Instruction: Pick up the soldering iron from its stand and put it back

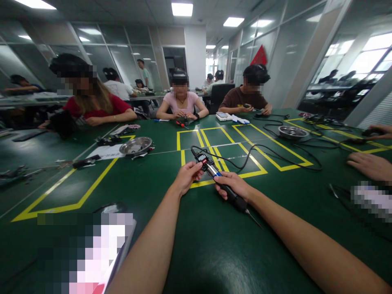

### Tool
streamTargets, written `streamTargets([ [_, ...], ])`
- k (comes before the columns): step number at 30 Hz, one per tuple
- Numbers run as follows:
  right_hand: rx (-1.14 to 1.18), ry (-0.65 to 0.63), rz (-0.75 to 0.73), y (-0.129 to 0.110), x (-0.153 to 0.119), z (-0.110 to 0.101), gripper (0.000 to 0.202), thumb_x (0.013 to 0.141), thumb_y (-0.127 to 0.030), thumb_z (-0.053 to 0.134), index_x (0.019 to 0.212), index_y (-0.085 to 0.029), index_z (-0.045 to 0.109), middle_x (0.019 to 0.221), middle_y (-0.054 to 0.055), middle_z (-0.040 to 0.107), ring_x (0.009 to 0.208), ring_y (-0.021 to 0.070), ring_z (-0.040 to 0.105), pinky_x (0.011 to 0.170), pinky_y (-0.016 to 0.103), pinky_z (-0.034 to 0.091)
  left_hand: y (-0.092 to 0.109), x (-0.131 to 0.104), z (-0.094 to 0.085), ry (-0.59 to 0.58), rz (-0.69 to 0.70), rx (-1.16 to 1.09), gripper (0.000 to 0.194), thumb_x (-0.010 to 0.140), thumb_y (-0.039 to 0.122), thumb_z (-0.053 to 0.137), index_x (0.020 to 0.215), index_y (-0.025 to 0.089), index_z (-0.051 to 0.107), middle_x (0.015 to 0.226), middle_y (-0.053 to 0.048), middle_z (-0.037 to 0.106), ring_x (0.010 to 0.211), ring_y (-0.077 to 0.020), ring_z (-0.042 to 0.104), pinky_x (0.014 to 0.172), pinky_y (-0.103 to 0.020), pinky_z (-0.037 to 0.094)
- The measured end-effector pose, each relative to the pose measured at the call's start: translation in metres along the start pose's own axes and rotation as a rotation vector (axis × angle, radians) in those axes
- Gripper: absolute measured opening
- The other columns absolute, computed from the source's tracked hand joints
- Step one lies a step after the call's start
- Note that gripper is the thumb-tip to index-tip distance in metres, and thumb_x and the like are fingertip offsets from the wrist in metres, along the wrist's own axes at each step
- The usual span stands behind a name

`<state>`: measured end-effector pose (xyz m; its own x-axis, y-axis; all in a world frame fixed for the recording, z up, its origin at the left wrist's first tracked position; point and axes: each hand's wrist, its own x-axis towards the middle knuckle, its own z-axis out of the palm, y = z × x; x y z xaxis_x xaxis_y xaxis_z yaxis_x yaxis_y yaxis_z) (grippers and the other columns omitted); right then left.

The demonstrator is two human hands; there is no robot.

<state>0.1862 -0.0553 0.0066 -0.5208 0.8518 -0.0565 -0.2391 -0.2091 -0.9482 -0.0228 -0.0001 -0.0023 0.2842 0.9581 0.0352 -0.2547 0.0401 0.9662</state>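
The soldering iron (219, 178) is a slim black tool with a silver and blue band near its upper end, a small red and black block where the cable enters, and a thin metal tip (254, 219) pointing toward the person. It lies slanted just above the green surface (196, 245), over the near edge of the yellow taped lines (245, 171). Its black cable (254, 149) loops away across the surface toward the far right.

The right hand (234, 185) is wrapped around the middle of the handle, fingers curled closed over it. The left hand (188, 176) is partly closed, its fingertips pinching or touching the red and black block at the cable end; whether it truly grips there cannot be told.

A metal bowl (135, 145) sits well apart on the left, another metal bowl (292, 131) on the right. Other people sit along the far edge, and another person's hand (369, 165) rests on the surface at right.
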Motion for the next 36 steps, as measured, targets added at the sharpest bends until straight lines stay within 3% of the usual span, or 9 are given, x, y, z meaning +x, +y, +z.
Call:
streamTargets([
  [8, -0.01, 0.045, -0.008, 0.001, 0.002, 0.003, 0.032, 0.079, -0.039, 0.07, 0.095, -0.015, 0.054, 0.071, 0.001, 0.06, 0.045, 0.0082, 0.05, 0.039, 0.022, 0.045, 0.001, 0.002, 0.004, 0.025, -0.014, -0.001, 0.033, 0.075, 0.043, 0.071, 0.078, 0.014, 0.055, 0.065, -0.002, 0.062, 0.052, -0.0095, 0.056, 0.048, -0.02, 0.038],
  [19, 0.017, 0.098, -0.029, 0.005, 0.004, -0.001, 0.031, 0.078, -0.04, 0.07, 0.088, -0.015, 0.055, 0.071, 0.002, 0.061, 0.045, 0.0085, 0.05, 0.039, 0.022, 0.043, 0.0, 0.003, -0.001, -0.033, -0.023, -0.078, 0.035, 0.074, 0.039, 0.073, 0.09, 0.01, 0.064, 0.085, -0.01, 0.067, 0.063, -0.0109, 0.06, 0.051, -0.021, 0.039],
  [24, 0.022, 0.078, -0.029, 0.003, 0.003, -0.003, 0.031, 0.078, -0.04, 0.07, 0.087, -0.016, 0.054, 0.071, 0.001, 0.06, 0.045, 0.0082, 0.05, 0.039, 0.022, 0.044, -0.003, 0.004, -0.002, -0.046, -0.013, -0.068, 0.034, 0.074, 0.041, 0.073, 0.086, 0.01, 0.063, 0.086, -0.01, 0.067, 0.063, -0.0099, 0.059, 0.052, -0.02, 0.04],
  [32, -0.047, 0.069, -0.017, 0.001, 0.0, 0.0, 0.033, 0.079, -0.041, 0.069, 0.093, -0.016, 0.053, 0.07, 0.0, 0.06, 0.045, 0.008, 0.05, 0.04, 0.021, 0.045, -0.007, 0.005, 0.002, -0.006, 0.018, 0.014, 0.035, 0.075, 0.042, 0.073, 0.083, 0.01, 0.06, 0.079, -0.008, 0.065, 0.062, -0.0109, 0.06, 0.051, -0.02, 0.043],
  [36, -0.198, 0.119, 0.051, -0.007, -0.007, -0.012, 0.035, 0.077, -0.042, 0.071, 0.093, -0.015, 0.055, 0.069, 0.001, 0.06, 0.046, 0.0087, 0.051, 0.041, 0.022, 0.047, -0.009, 0.008, 0.003, 0.036, 0.025, 0.085, 0.041, 0.073, 0.04, 0.075, 0.098, 0.012, 0.06, 0.085, -0.009, 0.066, 0.063, -0.0125, 0.063, 0.048, -0.02, 0.042],
])
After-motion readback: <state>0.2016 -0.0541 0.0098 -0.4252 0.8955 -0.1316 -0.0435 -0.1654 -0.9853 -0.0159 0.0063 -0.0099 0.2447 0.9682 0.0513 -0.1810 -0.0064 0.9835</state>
